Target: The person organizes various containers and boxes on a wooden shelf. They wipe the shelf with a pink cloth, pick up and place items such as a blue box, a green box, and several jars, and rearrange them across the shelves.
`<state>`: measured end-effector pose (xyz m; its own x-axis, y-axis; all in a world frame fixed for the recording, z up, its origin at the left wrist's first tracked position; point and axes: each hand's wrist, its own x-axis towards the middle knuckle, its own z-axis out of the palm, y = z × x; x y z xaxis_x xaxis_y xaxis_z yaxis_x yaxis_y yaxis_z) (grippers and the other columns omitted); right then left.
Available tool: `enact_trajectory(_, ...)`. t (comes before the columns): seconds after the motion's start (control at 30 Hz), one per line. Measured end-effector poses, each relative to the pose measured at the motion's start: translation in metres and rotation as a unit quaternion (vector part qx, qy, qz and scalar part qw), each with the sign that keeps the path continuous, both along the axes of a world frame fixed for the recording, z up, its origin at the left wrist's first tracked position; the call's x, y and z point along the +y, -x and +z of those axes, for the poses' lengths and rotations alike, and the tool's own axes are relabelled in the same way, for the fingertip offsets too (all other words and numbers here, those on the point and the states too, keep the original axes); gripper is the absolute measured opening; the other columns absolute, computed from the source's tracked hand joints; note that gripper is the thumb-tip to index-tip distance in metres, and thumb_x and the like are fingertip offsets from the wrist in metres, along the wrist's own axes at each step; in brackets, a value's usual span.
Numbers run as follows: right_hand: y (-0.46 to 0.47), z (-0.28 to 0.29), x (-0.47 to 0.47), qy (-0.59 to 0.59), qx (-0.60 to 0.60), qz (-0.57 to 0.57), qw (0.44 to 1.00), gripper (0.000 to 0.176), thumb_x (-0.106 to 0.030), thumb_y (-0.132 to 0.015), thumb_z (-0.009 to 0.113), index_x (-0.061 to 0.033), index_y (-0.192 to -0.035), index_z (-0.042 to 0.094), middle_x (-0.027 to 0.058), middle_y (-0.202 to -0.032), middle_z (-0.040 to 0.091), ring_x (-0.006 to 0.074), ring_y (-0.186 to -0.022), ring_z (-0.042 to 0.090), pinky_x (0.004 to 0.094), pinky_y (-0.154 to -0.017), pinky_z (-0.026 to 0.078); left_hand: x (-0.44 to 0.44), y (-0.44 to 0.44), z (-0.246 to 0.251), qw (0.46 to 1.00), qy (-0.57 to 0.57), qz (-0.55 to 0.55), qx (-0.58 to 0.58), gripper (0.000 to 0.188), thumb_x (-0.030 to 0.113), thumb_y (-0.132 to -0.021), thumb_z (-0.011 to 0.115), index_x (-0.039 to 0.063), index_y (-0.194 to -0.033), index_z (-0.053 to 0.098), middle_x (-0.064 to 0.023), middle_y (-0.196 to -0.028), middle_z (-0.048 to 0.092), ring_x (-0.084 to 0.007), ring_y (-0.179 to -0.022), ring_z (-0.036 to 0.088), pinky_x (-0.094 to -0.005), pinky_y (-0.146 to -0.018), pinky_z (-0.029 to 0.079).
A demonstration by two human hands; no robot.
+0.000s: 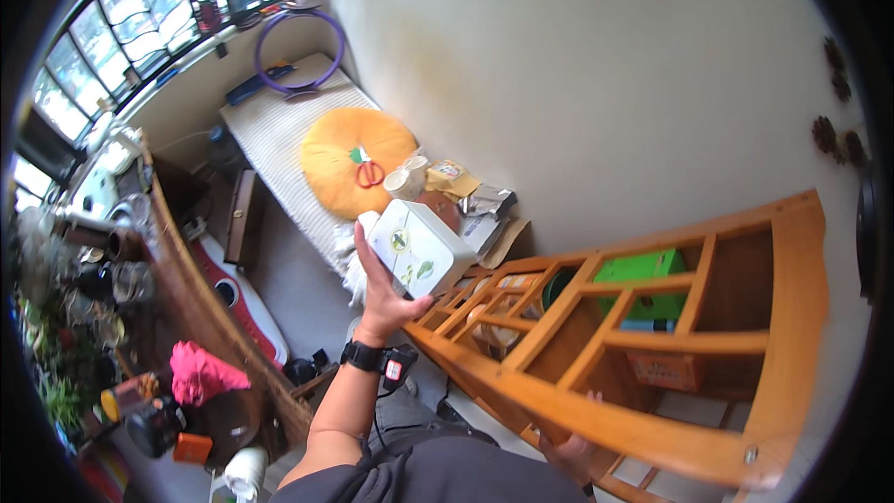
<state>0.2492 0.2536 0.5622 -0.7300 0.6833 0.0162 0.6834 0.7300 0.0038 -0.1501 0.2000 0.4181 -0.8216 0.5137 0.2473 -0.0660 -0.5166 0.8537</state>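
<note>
A white tin box (pixel 415 248) with leaf pictures on its lid is in my left hand (pixel 390 297), whose thumb and fingers span its near side. My right hand (pixel 569 448) is low at the wooden shelf unit (pixel 786 279), partly hidden behind its frame; what it touches cannot be told. Just past the tin lie paper cups (pixel 405 180), a brown round object (pixel 440 209), a yellow packet (pixel 450 178) and silver pouches (pixel 489 213). Red-handled scissors (pixel 369 171) rest on a round orange cushion (pixel 332 143).
A striped mat (pixel 269 147) covers the bench along the wall, with a purple ring (pixel 341 35) at its far end. Left stands a wooden table (pixel 188 279) holding a pink cloth (pixel 202 374), jars and plants. The shelves hold a green box (pixel 642 276) and an orange box (pixel 667 369).
</note>
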Motion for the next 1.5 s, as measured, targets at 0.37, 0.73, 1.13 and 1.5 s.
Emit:
enact_trajectory(0.37,0.014,0.03,-0.009,0.055,0.147,0.05,0.986,0.058,-0.04,-0.085,0.063,-0.0065,-0.131,0.052,0.0187,-0.142,0.042,0.0368,-0.137,0.033,0.0534,-0.112,0.025,-0.196,-0.161,0.058,0.97,0.18,-0.159,-0.022,0.135,0.029,-0.065,0.085,0.02,-0.151,-0.019,-0.0181,-0.146,0.031,-0.0309,-0.136,0.034,-0.0441,-0.114,0.026)
enact_trajectory(0.73,0.067,-0.014,-0.112,0.703,0.174,0.126,0.677,0.089,-0.039,-0.084,0.072,0.0005,-0.148,0.024,0.0179,-0.141,0.041,0.0248,-0.128,0.046,0.0362,-0.098,0.046,-0.267,-0.23,0.094,0.93,0.315,-0.151,0.118,0.134,0.033,-0.062,0.089,0.015,-0.154,-0.007,-0.0225,-0.154,0.017,-0.0344,-0.144,0.02,-0.0438,-0.116,0.022)
enact_trajectory(1.13,0.213,-0.008,-0.267,0.731,0.099,0.353,0.576,0.051,-0.015,-0.093,0.063,-0.0017,-0.138,0.045,0.0114,-0.13,0.054,0.0189,-0.112,0.056,0.0317,-0.098,0.045,-0.383,-0.205,0.081,0.943,-0.152,0.021,-0.295,0.102,0.077,-0.08,0.049,0.008,-0.15,0.023,-0.0125,-0.148,0.037,-0.0305,-0.134,0.041,-0.0461,-0.112,0.034)
enact_trajectory(1.5,0.388,-0.12,-0.365,0.362,0.092,0.429,0.823,0.081,-0.015,-0.074,0.076,-0.0264,-0.144,0.037,0.0197,-0.153,0.023,0.0415,-0.136,0.033,0.0493,-0.108,0.038,-0.494,-0.167,0.084,0.902,-0.213,0.173,-0.332,0.089,0.071,-0.085,0.05,0.011,-0.148,0.03,-0.0186,-0.14,0.046,-0.0347,-0.119,0.054,-0.0538,-0.099,0.044)
